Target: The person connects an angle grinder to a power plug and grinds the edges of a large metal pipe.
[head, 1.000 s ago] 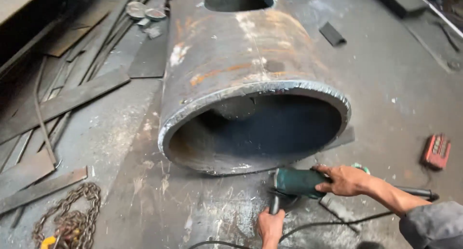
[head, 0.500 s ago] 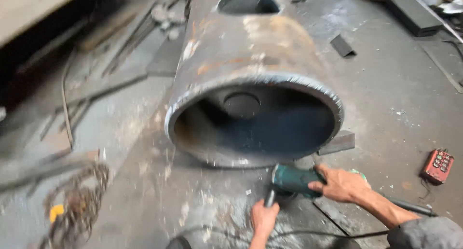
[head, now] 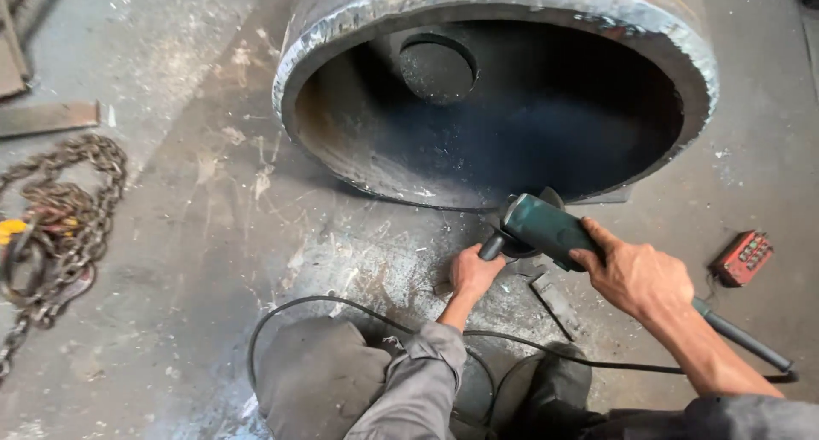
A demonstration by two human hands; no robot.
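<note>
A large rusty steel cylinder (head: 358,14) lies on its side on the floor, its open end facing me, with a round hole in its inner wall. A green angle grinder (head: 543,225) sits at the cylinder's lower rim. My right hand (head: 636,276) grips the grinder's body. My left hand (head: 473,271) holds its black side handle. The grinder's disc is mostly hidden behind the tool. I am crouched, with my grey-clad knee (head: 316,376) low in the view.
A black power cable (head: 341,308) loops across the floor by my knees. A red button remote (head: 744,257) lies at the right. A rusty chain (head: 51,210) with a yellow hook lies at the left. A small metal bar (head: 556,303) rests under my right hand.
The view has dropped much closer to the cylinder's open end. Both hands kept their hold on the grinder, which stays at the lower rim.
</note>
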